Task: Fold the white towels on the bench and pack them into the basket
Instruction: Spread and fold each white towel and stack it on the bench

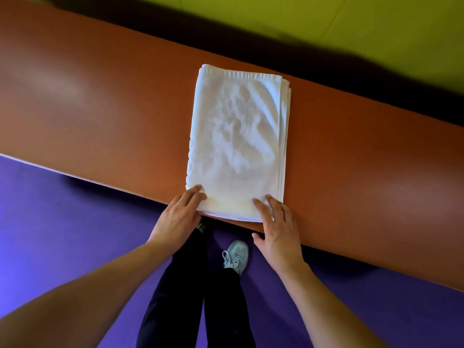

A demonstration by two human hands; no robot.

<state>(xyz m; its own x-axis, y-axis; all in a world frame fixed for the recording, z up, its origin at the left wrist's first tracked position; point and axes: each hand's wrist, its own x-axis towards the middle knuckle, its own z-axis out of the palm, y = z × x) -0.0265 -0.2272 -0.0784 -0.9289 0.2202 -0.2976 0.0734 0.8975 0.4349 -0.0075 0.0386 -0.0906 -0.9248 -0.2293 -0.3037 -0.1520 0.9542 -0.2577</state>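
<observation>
A white towel [238, 139], folded into a long rectangle of several layers, lies across the orange-brown bench [100, 109], its near end at the bench's front edge. My left hand [179, 217] rests at the towel's near left corner, fingers spread flat on the cloth. At the near right corner, my right hand [277, 227] also lies with its fingers flat on the towel and its thumb over the bench edge. Neither hand pinches the cloth. No basket is in view.
The bench runs diagonally from upper left to lower right. Beyond it is a yellow-green floor [326, 18]; on my side is a purple floor [62, 234]. My dark trouser legs and a grey shoe [237, 256] stand close against the bench's front edge.
</observation>
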